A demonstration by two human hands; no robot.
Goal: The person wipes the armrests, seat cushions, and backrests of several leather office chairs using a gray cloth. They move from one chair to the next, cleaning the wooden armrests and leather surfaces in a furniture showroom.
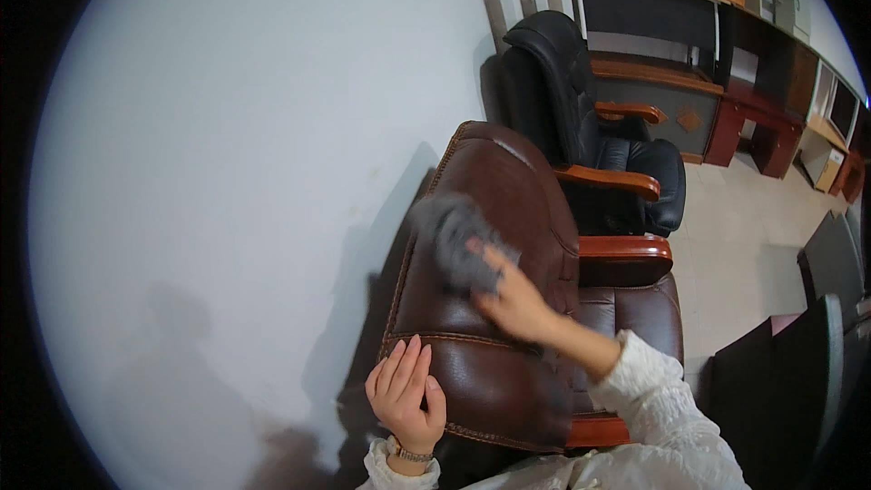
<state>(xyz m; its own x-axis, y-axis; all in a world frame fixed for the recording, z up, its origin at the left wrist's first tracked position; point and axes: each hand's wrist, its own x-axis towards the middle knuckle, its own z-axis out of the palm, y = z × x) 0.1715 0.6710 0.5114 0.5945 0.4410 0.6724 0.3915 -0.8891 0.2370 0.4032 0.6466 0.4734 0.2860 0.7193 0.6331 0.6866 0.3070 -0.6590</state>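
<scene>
A brown leather office chair stands before me, its stitched backrest towards me. My right hand grips a dark grey cloth, blurred by motion, against the upper part of the backrest. My left hand holds nothing; its fingers lie nearly straight on the backrest's left edge, near a seam, with a metal-band watch at the wrist. To the right of the backrest are the chair's glossy wooden armrest and brown seat. The cloth hides part of the leather.
A white wall runs close along the left. Beyond the brown chair stands a black leather office chair with wooden armrests. Desks line the far side of the tiled floor. Dark furniture panels stand at the lower right.
</scene>
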